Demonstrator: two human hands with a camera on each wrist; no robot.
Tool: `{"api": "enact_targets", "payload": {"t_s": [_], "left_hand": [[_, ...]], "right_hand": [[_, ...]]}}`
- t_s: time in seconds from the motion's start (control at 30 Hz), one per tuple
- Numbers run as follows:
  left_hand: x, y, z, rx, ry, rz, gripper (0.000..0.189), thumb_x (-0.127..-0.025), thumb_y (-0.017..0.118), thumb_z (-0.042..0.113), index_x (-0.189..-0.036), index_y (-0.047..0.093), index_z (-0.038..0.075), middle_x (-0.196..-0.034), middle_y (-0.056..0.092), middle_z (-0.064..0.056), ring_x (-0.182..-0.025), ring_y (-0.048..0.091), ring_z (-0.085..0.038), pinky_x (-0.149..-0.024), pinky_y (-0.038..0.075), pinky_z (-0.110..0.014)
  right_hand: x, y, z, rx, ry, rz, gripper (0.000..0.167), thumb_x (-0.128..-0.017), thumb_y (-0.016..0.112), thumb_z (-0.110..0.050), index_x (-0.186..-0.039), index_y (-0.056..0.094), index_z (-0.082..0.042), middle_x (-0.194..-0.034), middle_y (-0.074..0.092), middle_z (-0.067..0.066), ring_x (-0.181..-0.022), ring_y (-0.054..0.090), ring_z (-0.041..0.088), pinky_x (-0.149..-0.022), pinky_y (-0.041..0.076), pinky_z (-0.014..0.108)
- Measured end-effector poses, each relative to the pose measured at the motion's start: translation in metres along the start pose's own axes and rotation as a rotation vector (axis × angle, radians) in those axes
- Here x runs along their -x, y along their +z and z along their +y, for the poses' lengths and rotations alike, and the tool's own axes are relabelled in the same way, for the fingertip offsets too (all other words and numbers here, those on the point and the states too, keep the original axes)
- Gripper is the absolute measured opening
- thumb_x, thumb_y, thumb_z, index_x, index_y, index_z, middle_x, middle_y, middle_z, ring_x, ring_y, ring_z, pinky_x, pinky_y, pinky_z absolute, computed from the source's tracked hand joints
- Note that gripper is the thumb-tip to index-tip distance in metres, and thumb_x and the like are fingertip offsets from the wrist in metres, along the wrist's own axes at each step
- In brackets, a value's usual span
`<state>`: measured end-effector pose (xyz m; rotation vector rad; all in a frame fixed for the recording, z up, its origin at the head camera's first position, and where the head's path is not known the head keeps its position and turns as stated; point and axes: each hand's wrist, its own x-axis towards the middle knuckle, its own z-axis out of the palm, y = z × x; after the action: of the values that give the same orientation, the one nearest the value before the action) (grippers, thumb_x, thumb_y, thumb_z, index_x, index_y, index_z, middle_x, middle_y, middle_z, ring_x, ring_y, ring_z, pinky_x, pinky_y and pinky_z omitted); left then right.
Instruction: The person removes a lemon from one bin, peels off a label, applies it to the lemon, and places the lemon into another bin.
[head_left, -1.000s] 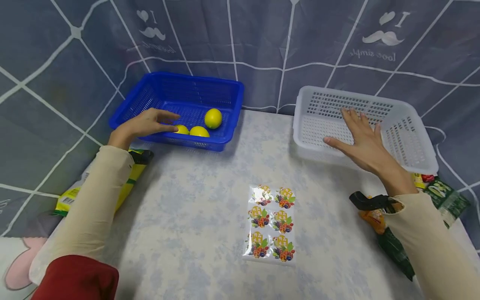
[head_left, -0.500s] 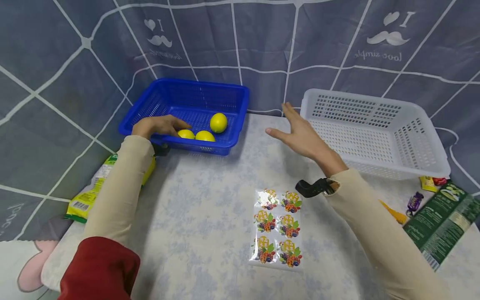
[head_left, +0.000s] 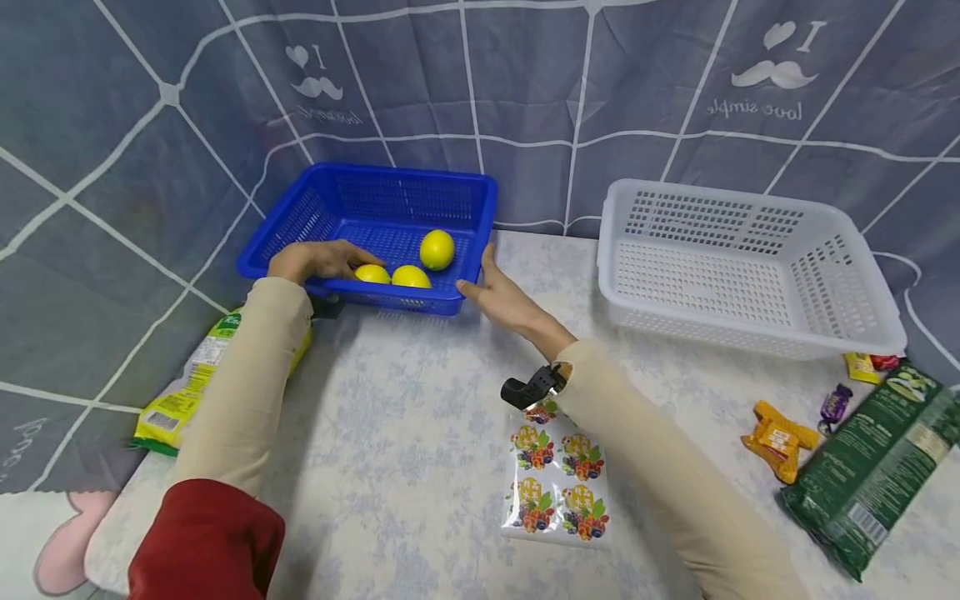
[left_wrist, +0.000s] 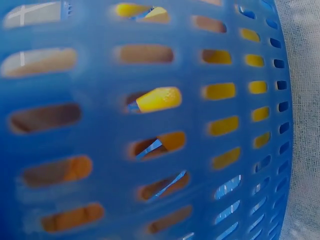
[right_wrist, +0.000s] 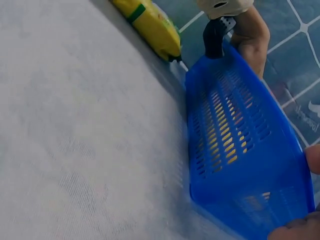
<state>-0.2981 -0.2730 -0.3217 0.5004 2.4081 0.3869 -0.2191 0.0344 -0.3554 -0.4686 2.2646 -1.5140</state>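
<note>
A blue basket stands at the back left with three lemons inside. Two of them, a left lemon and a middle lemon, lie by the front wall; a third lemon sits farther right. My left hand reaches over the front rim and grips the left lemon, fingers over its top; the thumb is hidden behind the wall. In the left wrist view, yellow and finger parts show through the basket's slots. My right hand holds the basket's front right corner, the thumb at the rim.
A white basket stands at the back right. A sticker sheet lies mid-table, partly under the right sleeve. At right lie a green package, an orange packet and a purple candy. A yellow bag lies left.
My right hand has moved left from over the white basket to the blue basket's corner and holds it. My left hand has lowered onto the left lemon. The lemons keep their places in the basket.
</note>
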Motion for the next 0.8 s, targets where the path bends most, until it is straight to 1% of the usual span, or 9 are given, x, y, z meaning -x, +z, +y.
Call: {"api": "enact_targets", "payload": {"t_s": [0.1,0.23,0.37,0.43,0.47,0.53,0.63,0.7,0.8], "left_hand": [[0.003,-0.002,0.0,-0.003,0.002,0.011,0.054,-0.099,0.054,0.005,-0.151,0.036,0.004,-0.151,0.032,-0.031,-0.139,0.027,-0.048,-0.112,0.022,-0.061],[0.01,-0.003,0.0,0.021,-0.011,0.058,0.056,-0.1,0.057,0.014,-0.151,0.037,0.004,-0.15,0.035,-0.03,-0.135,0.033,-0.045,-0.111,0.025,-0.061],[0.025,-0.006,0.002,0.072,-0.069,0.154,0.063,-0.098,0.063,0.024,-0.152,0.035,0.007,-0.148,0.035,-0.027,-0.127,0.034,-0.043,-0.107,0.029,-0.062],[0.034,-0.009,0.008,0.064,-0.086,0.21,0.066,-0.097,0.064,0.028,-0.153,0.034,0.011,-0.147,0.034,-0.027,-0.124,0.033,-0.043,-0.105,0.029,-0.063],[0.037,-0.011,0.011,0.055,-0.081,0.24,0.066,-0.097,0.065,0.028,-0.153,0.034,0.011,-0.146,0.036,-0.026,-0.123,0.033,-0.043,-0.104,0.031,-0.063],[0.044,-0.015,0.023,0.028,-0.044,0.289,0.067,-0.097,0.065,0.027,-0.154,0.034,0.013,-0.145,0.038,-0.026,-0.121,0.036,-0.042,-0.103,0.033,-0.061],[0.05,-0.019,0.047,-0.004,0.041,0.335,0.067,-0.096,0.066,0.024,-0.154,0.035,0.013,-0.145,0.042,-0.023,-0.119,0.041,-0.038,-0.102,0.037,-0.056],[0.051,-0.019,0.065,-0.009,0.1,0.344,0.066,-0.095,0.067,0.021,-0.153,0.036,0.013,-0.146,0.043,-0.021,-0.119,0.043,-0.036,-0.102,0.038,-0.054],[0.049,-0.016,0.093,-0.013,0.175,0.331,0.065,-0.094,0.068,0.016,-0.152,0.038,0.011,-0.146,0.045,-0.02,-0.119,0.046,-0.035,-0.104,0.039,-0.052]], "right_hand": [[0.0,0.0,-0.001,-0.014,-0.021,0.008,0.085,-0.105,0.045,-0.027,-0.151,-0.026,-0.01,-0.162,-0.013,0.008,-0.148,-0.006,0.015,-0.12,0.001,0.036],[-0.001,-0.001,-0.003,0.003,-0.021,0.003,0.085,-0.105,0.045,-0.027,-0.151,-0.024,-0.009,-0.162,-0.013,0.008,-0.148,-0.006,0.016,-0.12,0.0,0.035],[-0.001,-0.001,-0.004,0.061,0.007,0.0,0.085,-0.105,0.045,-0.032,-0.152,-0.022,-0.01,-0.162,-0.013,0.007,-0.148,-0.005,0.017,-0.12,0.001,0.034],[0.0,-0.002,-0.004,0.098,0.014,0.002,0.086,-0.104,0.046,-0.035,-0.153,-0.021,-0.01,-0.162,-0.012,0.007,-0.149,-0.004,0.018,-0.12,0.002,0.034],[0.0,-0.003,-0.005,0.117,0.014,0.002,0.086,-0.104,0.046,-0.037,-0.153,-0.02,-0.01,-0.162,-0.012,0.007,-0.149,-0.003,0.019,-0.12,0.002,0.035],[0.002,-0.005,-0.004,0.153,0.01,0.006,0.087,-0.103,0.047,-0.041,-0.154,-0.018,-0.01,-0.163,-0.01,0.006,-0.149,-0.001,0.02,-0.12,0.004,0.035],[0.004,-0.009,0.001,0.207,-0.01,0.024,0.087,-0.102,0.048,-0.046,-0.156,-0.012,-0.013,-0.163,-0.008,0.003,-0.149,0.004,0.021,-0.12,0.008,0.037],[0.007,-0.013,0.005,0.251,-0.037,0.045,0.087,-0.1,0.05,-0.049,-0.158,-0.006,-0.015,-0.164,-0.004,0.001,-0.15,0.006,0.021,-0.12,0.01,0.039],[0.014,-0.018,0.01,0.325,-0.093,0.062,0.088,-0.097,0.054,-0.052,-0.159,0.001,-0.016,-0.164,0.0,-0.002,-0.149,0.009,0.02,-0.12,0.012,0.039]]}}
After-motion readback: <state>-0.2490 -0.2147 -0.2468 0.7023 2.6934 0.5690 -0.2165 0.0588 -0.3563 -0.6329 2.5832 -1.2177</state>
